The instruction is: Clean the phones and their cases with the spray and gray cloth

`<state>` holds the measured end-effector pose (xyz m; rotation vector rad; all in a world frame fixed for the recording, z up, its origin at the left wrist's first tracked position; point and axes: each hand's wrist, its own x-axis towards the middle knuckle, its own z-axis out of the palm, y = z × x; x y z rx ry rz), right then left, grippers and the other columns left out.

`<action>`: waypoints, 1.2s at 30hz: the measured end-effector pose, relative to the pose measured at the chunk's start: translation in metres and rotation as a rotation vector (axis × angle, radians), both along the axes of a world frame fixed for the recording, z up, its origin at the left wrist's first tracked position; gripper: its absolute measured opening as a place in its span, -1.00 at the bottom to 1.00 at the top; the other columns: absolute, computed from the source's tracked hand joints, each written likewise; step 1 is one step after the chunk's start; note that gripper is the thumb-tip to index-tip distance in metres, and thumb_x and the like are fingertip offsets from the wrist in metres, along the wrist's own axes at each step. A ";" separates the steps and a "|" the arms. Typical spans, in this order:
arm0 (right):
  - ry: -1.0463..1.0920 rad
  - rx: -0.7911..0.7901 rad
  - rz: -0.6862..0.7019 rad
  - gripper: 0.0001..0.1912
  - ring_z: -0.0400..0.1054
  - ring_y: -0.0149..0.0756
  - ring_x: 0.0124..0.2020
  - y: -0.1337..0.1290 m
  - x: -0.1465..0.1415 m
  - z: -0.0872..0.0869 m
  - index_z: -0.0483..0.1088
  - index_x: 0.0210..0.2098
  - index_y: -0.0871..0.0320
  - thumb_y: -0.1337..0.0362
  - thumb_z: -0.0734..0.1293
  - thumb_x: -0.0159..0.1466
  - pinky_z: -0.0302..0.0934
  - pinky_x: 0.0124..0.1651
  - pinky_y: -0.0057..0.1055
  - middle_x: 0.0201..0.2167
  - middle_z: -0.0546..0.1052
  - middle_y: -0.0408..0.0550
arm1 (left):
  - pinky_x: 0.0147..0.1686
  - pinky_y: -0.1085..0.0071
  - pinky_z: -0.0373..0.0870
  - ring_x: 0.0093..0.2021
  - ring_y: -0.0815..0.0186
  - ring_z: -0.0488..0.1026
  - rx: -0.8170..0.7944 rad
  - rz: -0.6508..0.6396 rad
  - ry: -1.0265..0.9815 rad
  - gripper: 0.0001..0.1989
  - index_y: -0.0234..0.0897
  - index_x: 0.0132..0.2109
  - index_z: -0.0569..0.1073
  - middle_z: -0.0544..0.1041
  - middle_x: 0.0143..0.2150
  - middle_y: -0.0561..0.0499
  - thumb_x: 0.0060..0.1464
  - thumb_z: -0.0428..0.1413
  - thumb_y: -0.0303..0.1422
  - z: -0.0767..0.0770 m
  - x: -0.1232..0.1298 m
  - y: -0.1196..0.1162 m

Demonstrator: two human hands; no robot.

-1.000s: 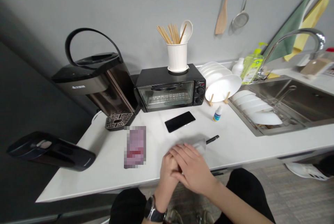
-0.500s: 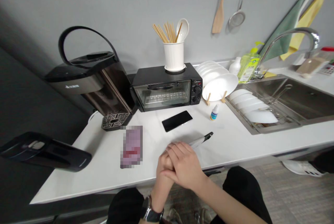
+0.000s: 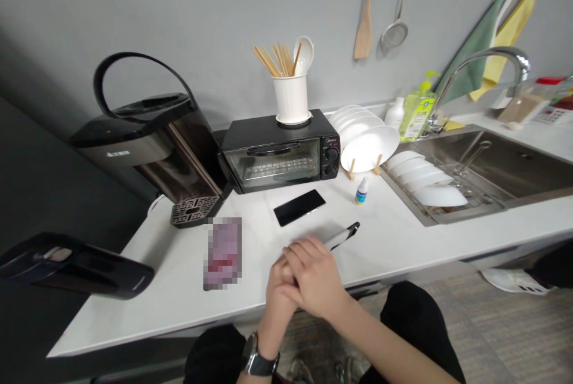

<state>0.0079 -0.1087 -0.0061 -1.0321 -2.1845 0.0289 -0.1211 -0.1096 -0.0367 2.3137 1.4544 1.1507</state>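
Observation:
My left hand (image 3: pixel 278 288), with a watch (image 3: pixel 259 360) on its wrist, is closed at the counter's front edge. Over it lies my right hand (image 3: pixel 316 276), its fingers wrapped round the left one. Just behind the hands a white and black object (image 3: pixel 341 237) rests on the counter, partly hidden by them. A black phone (image 3: pixel 299 207) lies flat farther back. To its right stands a small white bottle with a blue and yellow label (image 3: pixel 361 192). Left of the hands is a blurred purple item (image 3: pixel 224 249).
Behind are a toaster oven (image 3: pixel 277 154) with a white utensil cup (image 3: pixel 292 99) on top, and racked plates (image 3: pixel 369 146). A dispenser (image 3: pixel 179 151) and dark flask (image 3: pixel 76 264) are left; a sink (image 3: pixel 514 163) with bowls is right. A person's shoe (image 3: pixel 514 280) shows lower right.
The view has shifted slightly, so the back and right-hand objects appear farther left. My hands stay clasped in the same place at the counter edge.

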 end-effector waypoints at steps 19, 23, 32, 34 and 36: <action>-0.153 -0.060 -0.020 -0.52 0.47 -0.15 -0.13 0.003 -0.012 0.026 0.27 0.37 0.22 0.23 0.19 0.50 0.20 -0.05 -0.21 0.05 0.61 0.07 | -0.47 0.35 0.41 -0.43 0.17 0.54 -0.035 0.103 0.041 -0.77 -0.26 -0.27 0.51 0.60 -0.40 -0.09 0.15 -0.01 -0.57 -0.007 -0.001 -0.003; -0.172 -0.084 -0.221 -0.64 0.49 -0.10 -0.11 0.036 0.037 0.031 0.51 0.13 0.18 0.14 0.23 0.50 0.21 0.00 -0.21 -0.07 0.65 0.07 | -0.28 0.32 0.48 -0.30 0.17 0.58 -0.079 0.047 0.005 -0.82 -0.25 -0.29 0.49 0.60 -0.32 -0.07 0.25 0.04 -0.52 0.004 0.002 -0.002; -0.167 -0.051 -0.199 -0.71 0.47 -0.13 0.01 0.042 0.041 0.021 0.56 -0.19 0.14 0.27 0.20 0.50 0.09 0.26 -0.16 -0.17 0.66 0.00 | -0.29 0.31 0.49 -0.28 0.15 0.60 -0.079 0.060 0.021 -0.85 -0.26 -0.23 0.51 0.61 -0.30 -0.09 0.29 0.06 -0.47 0.001 0.004 -0.001; -0.205 -0.041 -0.043 -0.75 0.47 -0.17 -0.13 0.022 0.010 0.020 0.53 -0.24 0.12 0.18 0.26 0.48 0.20 0.07 -0.21 -0.24 0.64 -0.04 | -0.43 0.33 0.43 -0.39 0.14 0.58 -0.049 0.083 0.035 -0.84 -0.28 -0.29 0.49 0.59 -0.38 -0.11 0.16 0.05 -0.55 -0.007 0.000 -0.002; -0.235 -0.028 0.054 -0.75 0.46 -0.17 -0.19 0.014 -0.003 0.020 0.52 -0.22 0.13 0.13 0.29 0.46 0.22 -0.05 -0.23 -0.26 0.63 -0.04 | -0.51 0.35 0.36 -0.46 0.16 0.54 -0.043 0.081 0.043 -0.83 -0.27 -0.34 0.48 0.56 -0.45 -0.09 0.10 0.04 -0.57 -0.010 -0.003 -0.003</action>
